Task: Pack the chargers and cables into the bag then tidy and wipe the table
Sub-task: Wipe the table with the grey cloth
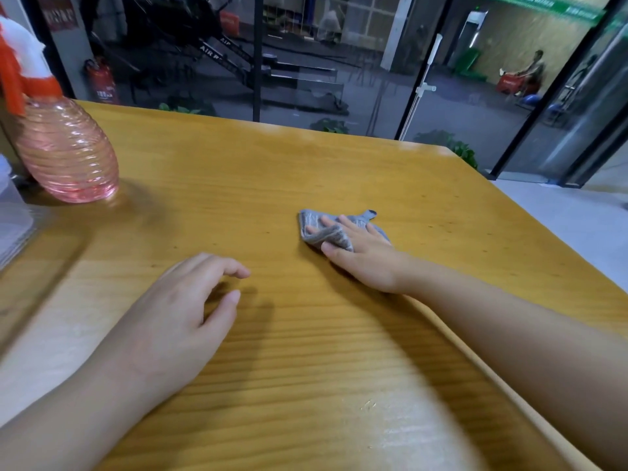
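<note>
The right hand [365,256] lies flat on a grey cloth [326,229] at the middle right of the wooden table [306,334], fingers straight, a fold over them. The left hand [180,311] hangs near, loosely curled, holding nothing.

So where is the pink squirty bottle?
The ribbed pink plastic spray bottle stands at the far left of the wooden table, well away from the grey cloth.

Smooth, faintly glossy grained wood table [306,334]; soft grey woven cloth [334,236]; ribbed, clear pink plastic spray bottle [68,151]
</note>
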Demonstrator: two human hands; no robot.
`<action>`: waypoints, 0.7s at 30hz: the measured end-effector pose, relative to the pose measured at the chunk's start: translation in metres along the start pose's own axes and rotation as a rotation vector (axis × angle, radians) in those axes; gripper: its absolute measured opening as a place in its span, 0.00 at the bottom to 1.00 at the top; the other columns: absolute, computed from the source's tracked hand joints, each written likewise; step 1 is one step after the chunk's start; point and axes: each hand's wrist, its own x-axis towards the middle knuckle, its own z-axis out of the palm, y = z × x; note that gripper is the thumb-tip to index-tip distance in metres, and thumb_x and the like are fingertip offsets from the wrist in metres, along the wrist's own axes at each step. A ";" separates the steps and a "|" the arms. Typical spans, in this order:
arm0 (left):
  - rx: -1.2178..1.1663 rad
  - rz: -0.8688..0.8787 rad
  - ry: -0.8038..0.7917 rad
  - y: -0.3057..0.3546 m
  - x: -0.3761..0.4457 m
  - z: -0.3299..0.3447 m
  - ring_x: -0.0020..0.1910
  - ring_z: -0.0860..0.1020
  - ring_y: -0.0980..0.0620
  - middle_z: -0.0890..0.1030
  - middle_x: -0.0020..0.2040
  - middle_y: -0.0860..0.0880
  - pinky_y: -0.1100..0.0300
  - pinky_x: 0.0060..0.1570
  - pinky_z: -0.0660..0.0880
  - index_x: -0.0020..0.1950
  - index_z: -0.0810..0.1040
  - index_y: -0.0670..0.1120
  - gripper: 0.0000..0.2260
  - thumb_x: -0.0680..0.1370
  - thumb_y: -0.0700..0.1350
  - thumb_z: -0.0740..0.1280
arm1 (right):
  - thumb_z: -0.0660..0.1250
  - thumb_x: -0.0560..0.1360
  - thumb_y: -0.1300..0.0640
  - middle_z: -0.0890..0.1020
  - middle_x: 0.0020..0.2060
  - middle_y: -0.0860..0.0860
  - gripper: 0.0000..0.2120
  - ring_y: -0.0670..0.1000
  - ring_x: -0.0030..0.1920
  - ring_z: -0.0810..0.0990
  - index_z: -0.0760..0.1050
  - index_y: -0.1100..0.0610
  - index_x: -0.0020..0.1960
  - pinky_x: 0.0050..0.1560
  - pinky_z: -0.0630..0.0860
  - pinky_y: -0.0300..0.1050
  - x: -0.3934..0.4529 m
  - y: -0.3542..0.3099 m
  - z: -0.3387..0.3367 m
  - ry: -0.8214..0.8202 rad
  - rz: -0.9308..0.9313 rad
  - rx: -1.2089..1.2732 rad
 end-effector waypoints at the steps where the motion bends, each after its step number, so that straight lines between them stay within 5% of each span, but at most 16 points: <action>1: 0.000 -0.002 0.001 0.000 0.000 0.000 0.53 0.68 0.70 0.72 0.48 0.68 0.78 0.48 0.63 0.50 0.72 0.61 0.10 0.75 0.45 0.63 | 0.46 0.82 0.44 0.53 0.74 0.36 0.21 0.37 0.73 0.41 0.52 0.38 0.74 0.73 0.36 0.44 0.002 0.006 -0.004 0.003 0.027 0.029; 8: 0.032 -0.007 -0.001 -0.003 0.001 0.000 0.54 0.65 0.75 0.72 0.48 0.69 0.79 0.49 0.62 0.51 0.72 0.60 0.09 0.75 0.46 0.62 | 0.46 0.81 0.40 0.65 0.72 0.56 0.28 0.57 0.72 0.61 0.60 0.55 0.74 0.71 0.56 0.49 0.035 0.068 -0.041 0.233 0.464 0.233; 14: 0.055 -0.067 0.000 -0.012 0.003 0.004 0.53 0.66 0.75 0.72 0.43 0.70 0.71 0.43 0.66 0.50 0.73 0.60 0.10 0.74 0.44 0.64 | 0.42 0.80 0.40 0.57 0.76 0.56 0.31 0.56 0.76 0.53 0.54 0.58 0.76 0.74 0.50 0.56 0.091 0.088 -0.061 0.374 0.747 0.237; 21: 0.057 -0.093 0.014 -0.017 0.006 0.004 0.54 0.67 0.73 0.74 0.42 0.69 0.72 0.43 0.66 0.47 0.75 0.61 0.09 0.73 0.46 0.63 | 0.44 0.79 0.37 0.51 0.77 0.51 0.32 0.53 0.77 0.46 0.48 0.53 0.78 0.74 0.43 0.56 0.135 0.058 -0.059 0.291 0.657 0.084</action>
